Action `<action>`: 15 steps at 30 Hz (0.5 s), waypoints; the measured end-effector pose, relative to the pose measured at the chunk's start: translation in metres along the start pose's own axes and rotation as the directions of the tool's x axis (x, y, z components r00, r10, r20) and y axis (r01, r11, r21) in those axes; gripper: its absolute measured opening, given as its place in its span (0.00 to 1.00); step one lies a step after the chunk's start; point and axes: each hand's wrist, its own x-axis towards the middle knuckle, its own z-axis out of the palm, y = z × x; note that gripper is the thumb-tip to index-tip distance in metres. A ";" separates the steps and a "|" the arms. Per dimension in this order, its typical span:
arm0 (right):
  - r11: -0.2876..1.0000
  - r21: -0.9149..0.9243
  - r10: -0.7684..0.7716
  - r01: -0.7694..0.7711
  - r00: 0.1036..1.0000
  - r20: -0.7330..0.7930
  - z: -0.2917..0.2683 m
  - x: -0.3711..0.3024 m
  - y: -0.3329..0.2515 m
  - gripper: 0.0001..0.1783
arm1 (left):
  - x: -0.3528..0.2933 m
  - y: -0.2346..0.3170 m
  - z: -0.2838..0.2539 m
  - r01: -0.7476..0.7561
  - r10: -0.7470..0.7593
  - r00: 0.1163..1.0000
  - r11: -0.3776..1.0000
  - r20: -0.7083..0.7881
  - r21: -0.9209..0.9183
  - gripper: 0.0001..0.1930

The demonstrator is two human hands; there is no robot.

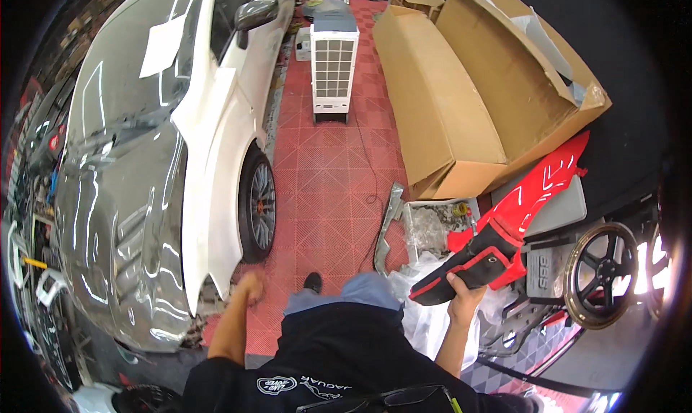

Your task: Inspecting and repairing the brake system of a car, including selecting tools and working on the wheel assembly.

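As the thumb lies across its face, a black-and-red pouch (477, 267) appears steadied by the right grip (466, 300), which grasps its lower edge at the wearer's right; remaining fingers are largely hidden. The left grip (249, 289), blurred, is near a front wheel (261, 210) of the white car (216, 197); whether it is released or clenched cannot be told. Behind the pouch, a glossy red panel (549, 179) slants away; contact between them cannot be determined. Beyond, a long cardboard box (422, 89) lies flaps open, presumably for access. Further, a white air cooler (334, 70) stands upright, probably sited to serve the aisle (324, 175).
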 end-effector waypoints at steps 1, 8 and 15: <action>0.999 -0.047 -0.002 0.002 1.000 0.011 0.008 0.009 0.002 0.23 | 0.035 0.006 -0.068 0.026 -0.105 0.970 0.941 -0.219 -0.337 0.16; 0.998 -0.059 0.021 -0.023 0.999 -0.028 0.093 0.119 0.029 0.25 | 0.221 0.051 -0.313 -0.326 -0.388 0.756 0.474 -0.527 -0.818 0.16; 1.000 -0.011 0.022 -0.022 1.000 0.001 0.173 0.268 0.058 0.30 | 0.318 0.022 -0.206 -0.395 0.246 0.910 0.757 0.334 0.521 0.17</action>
